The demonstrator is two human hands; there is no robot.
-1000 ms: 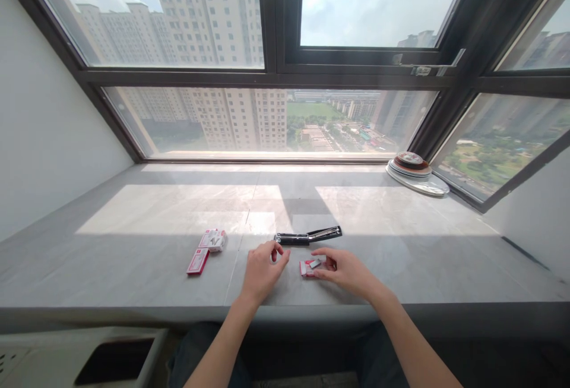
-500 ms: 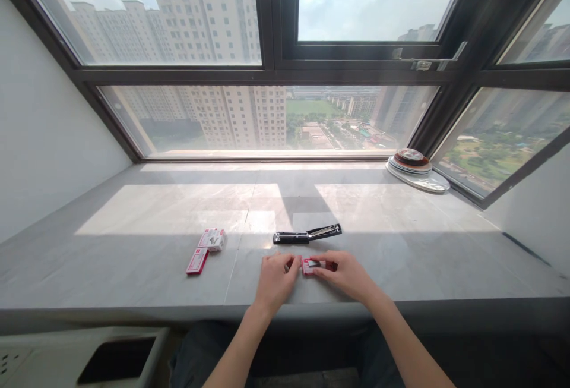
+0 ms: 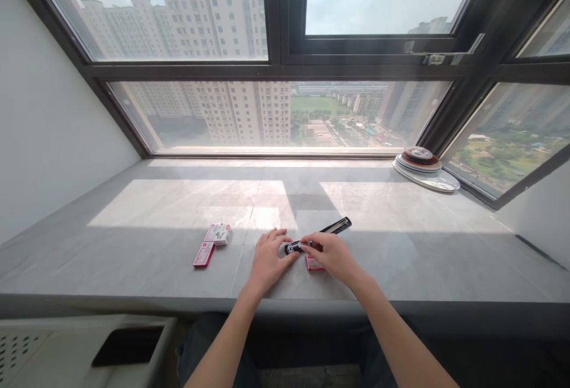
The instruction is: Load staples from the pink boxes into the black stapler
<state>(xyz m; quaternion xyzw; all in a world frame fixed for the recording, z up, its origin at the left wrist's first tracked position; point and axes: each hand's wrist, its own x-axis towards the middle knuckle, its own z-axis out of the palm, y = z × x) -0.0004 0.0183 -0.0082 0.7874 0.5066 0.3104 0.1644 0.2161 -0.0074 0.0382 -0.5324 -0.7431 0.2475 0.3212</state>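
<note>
A black stapler (image 3: 339, 225) lies opened out on the ledge, slanting up to the right. My left hand (image 3: 269, 257) grips its near left end between thumb and forefinger, the other fingers stretched out beyond. Over the stapler's middle, my right hand (image 3: 328, 252) is closed in a pinch; the small silvery strip of staples in its fingertips is mostly hidden. Partly under that hand sits a red-and-white staple box (image 3: 313, 264). To the left, another red box (image 3: 203, 255) touches a white-and-pink box (image 3: 218, 234).
A stack of plates and round lids (image 3: 421, 169) stands in the far right corner by the window. The grey stone ledge (image 3: 151, 263) ends at a front edge above my legs. Below left is a pale cabinet (image 3: 57, 346) with a dark recess.
Both hands have moved from the near red box up to the stapler. My left hand has taken hold of its end, and the stapler has turned and shifted slightly nearer. The view has shifted slightly.
</note>
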